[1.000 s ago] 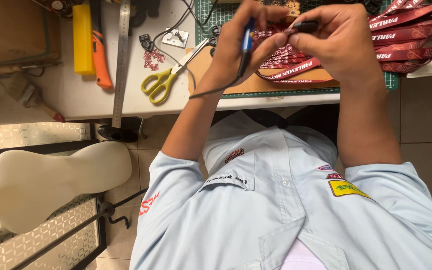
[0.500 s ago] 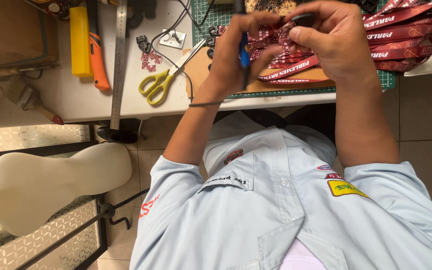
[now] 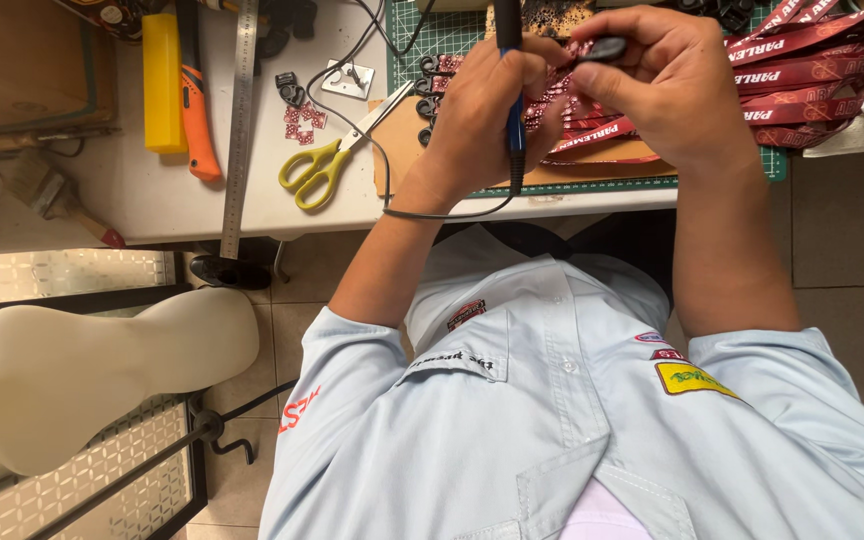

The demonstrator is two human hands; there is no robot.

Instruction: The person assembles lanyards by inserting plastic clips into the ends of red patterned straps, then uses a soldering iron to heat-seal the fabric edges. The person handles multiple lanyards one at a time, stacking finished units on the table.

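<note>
Left hand (image 3: pixel 477 115) gripping blue corded tool (image 3: pixel 512 95) like pen; right hand (image 3: pixel 667 85) pinching black clip (image 3: pixel 607 47) on red strap (image 3: pixel 592 130), steadying it for tool tip.

This is a small craft workshop. The white worktable (image 3: pixel 152 200) carries hand tools: yellow scissors (image 3: pixel 314 172), a steel ruler (image 3: pixel 238 120), an orange utility knife (image 3: pixel 197 110), a brush (image 3: pixel 52 195) and a green cutting mat (image 3: pixel 432 35). Red printed straps (image 3: pixel 812 75) lie in a pile. A pale mannequin form (image 3: pixel 82 370) stands beside the table.
</note>
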